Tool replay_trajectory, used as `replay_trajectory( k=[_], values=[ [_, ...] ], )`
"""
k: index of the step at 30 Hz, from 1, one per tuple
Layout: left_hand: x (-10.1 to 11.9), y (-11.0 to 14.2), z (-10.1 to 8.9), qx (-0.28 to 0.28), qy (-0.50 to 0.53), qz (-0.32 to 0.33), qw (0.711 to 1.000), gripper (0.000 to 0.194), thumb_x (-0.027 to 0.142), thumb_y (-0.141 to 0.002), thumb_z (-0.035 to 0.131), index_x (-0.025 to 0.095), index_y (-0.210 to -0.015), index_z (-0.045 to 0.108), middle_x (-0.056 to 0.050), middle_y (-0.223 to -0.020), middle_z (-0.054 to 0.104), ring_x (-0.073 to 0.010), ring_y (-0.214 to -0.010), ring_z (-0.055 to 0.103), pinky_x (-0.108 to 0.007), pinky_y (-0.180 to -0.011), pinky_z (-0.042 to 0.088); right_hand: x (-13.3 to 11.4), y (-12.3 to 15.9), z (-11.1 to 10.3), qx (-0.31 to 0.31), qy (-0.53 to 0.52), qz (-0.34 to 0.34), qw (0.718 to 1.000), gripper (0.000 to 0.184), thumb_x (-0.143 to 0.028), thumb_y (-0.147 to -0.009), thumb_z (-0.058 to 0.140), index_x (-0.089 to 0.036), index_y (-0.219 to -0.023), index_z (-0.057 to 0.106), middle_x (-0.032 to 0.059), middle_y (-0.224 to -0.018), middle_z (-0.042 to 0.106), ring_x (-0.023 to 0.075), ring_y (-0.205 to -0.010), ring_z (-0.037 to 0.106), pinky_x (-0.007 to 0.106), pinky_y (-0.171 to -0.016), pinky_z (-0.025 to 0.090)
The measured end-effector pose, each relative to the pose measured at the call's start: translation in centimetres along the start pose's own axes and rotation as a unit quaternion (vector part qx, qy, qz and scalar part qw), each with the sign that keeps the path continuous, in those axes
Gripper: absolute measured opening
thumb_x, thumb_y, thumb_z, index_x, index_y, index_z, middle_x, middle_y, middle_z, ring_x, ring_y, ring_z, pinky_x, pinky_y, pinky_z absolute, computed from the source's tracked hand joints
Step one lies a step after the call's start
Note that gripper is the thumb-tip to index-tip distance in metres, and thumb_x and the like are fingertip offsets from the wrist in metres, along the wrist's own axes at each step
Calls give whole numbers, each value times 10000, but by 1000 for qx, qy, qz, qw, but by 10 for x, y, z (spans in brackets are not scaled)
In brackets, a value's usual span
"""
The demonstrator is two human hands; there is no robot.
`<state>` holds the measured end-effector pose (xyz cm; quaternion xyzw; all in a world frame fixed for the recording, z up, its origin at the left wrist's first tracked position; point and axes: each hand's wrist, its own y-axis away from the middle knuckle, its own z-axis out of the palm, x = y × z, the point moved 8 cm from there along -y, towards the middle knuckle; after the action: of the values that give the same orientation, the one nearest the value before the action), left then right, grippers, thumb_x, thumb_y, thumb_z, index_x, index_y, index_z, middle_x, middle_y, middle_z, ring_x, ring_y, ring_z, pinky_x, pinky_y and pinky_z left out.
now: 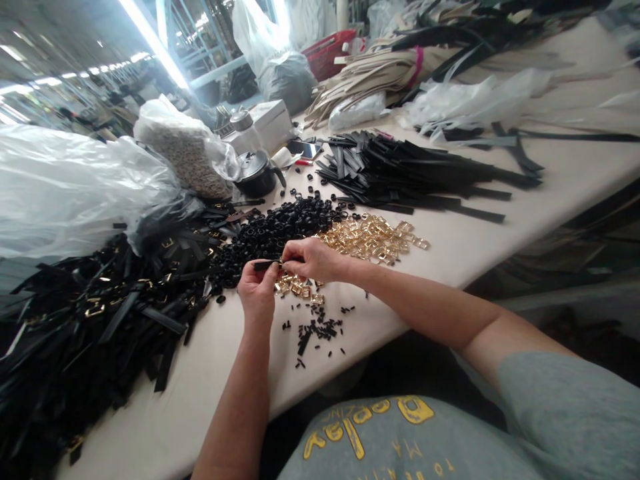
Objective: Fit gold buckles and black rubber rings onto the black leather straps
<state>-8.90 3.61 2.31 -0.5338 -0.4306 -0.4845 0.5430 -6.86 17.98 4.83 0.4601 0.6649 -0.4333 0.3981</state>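
Observation:
A short black strap [264, 265] is pinched in my left hand [257, 283], its end pointing left past the fingers. My right hand [313, 259] meets it at the strap's other end, fingers closed around that part. A small gold glint shows between the fingertips, too small to make out fully. Just behind the hands lies a heap of black loops [280, 230]. Gold buckles [373, 237] are spread beyond my right wrist, with a few more [300, 287] right under it. Small black bits [320, 328] are scattered on the table nearer to me.
Straps with gold buckles [120, 300] pile up at the left. Loose black straps [400, 167] lie at the back right. Behind the loops stand a dark lidded pot [255, 175], a filled plastic bag [175, 143] and a white box [273, 123]. A phone [305, 149] lies near them.

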Motion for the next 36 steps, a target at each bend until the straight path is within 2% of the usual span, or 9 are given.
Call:
replay_trajectory(
  k=[3, 8, 11, 14, 21, 26, 30, 33, 36],
  values=[
    [2, -1, -1, 5, -30, 9, 999, 281, 339, -680, 801, 165, -818, 629, 4, -711, 671, -118, -616, 642, -233, -633, 537, 2, -1, 1, 5, -8, 4, 1000, 6, -114, -812, 595, -120, -812, 594, -34, -636, 615, 45, -514, 531, 162, -511, 379],
    [-7, -3, -2, -5, -6, -40, 999, 284, 333, -648, 797, 157, -776, 614, 5, -703, 667, -113, -597, 628, -241, -625, 536, 4, -1, 3, -10, -18, 8, 1000, 38, -91, -798, 591, -127, -808, 588, -46, -624, 608, 43, -506, 543, 152, -498, 389],
    [-4, -3, -2, 2, -32, -16, 999, 276, 327, -650, 795, 158, -779, 618, 9, -688, 662, -110, -590, 619, -233, -616, 528, 6, -1, 4, -11, -2, 16, 1000, 21, -105, -811, 592, -126, -809, 594, -47, -613, 599, 41, -493, 529, 155, -493, 373],
    [-1, -2, -2, 6, -49, 10, 999, 267, 332, -675, 787, 161, -805, 628, 6, -707, 674, -113, -618, 634, -229, -634, 525, 6, -2, 2, 14, 12, 5, 1000, 53, -154, -825, 615, -125, -783, 599, -48, -600, 583, 39, -496, 494, 166, -510, 353],
    [-1, 0, 2, -31, -12, 0, 999, 289, 339, -675, 826, 154, -834, 670, -15, -758, 710, -114, -666, 660, -219, -682, 530, 3, -4, -8, 61, 59, -17, 996, 126, -216, -814, 652, -121, -739, 618, -26, -644, 581, 57, -589, 463, 203, -585, 327],
    [-6, -1, 10, -57, 133, -90, 985, 488, 620, -696, 738, 142, -762, 668, -65, -756, 716, -152, -658, 684, -274, -675, 565, 1, -5, -15, 32, 1, 11, 999, 137, -244, -830, 625, -115, -783, 615, -28, -633, 584, 56, -554, 461, 205, -561, 341],
    [-12, 2, 17, -106, 152, -155, 970, 390, 411, -606, 875, 177, -851, 680, -29, -829, 719, -125, -673, 684, -237, -662, 563, -3, -4, -13, -9, 16, -2, 1000, 122, -230, -822, 626, -112, -791, 625, -22, -656, 594, 56, -582, 469, 199, -567, 347],
    [-17, 5, 21, -140, 141, -195, 960, 455, 409, -638, 858, 195, -1007, 701, -51, -916, 728, -138, -720, 699, -252, -692, 575, -3, -3, -10, -35, 39, -11, 999, 132, -235, -830, 617, -112, -788, 638, -17, -663, 591, 57, -593, 460, 198, -563, 337],
    [-19, 6, 20, -148, 124, -205, 960, 406, 387, -636, 862, 173, -952, 721, -41, -837, 718, -113, -655, 675, -227, -660, 569, -2, -2, -8, -60, 56, -14, 997, 148, -249, -831, 623, -111, -782, 643, -23, -637, 575, 55, -575, 443, 199, -546, 319]
  ],
)
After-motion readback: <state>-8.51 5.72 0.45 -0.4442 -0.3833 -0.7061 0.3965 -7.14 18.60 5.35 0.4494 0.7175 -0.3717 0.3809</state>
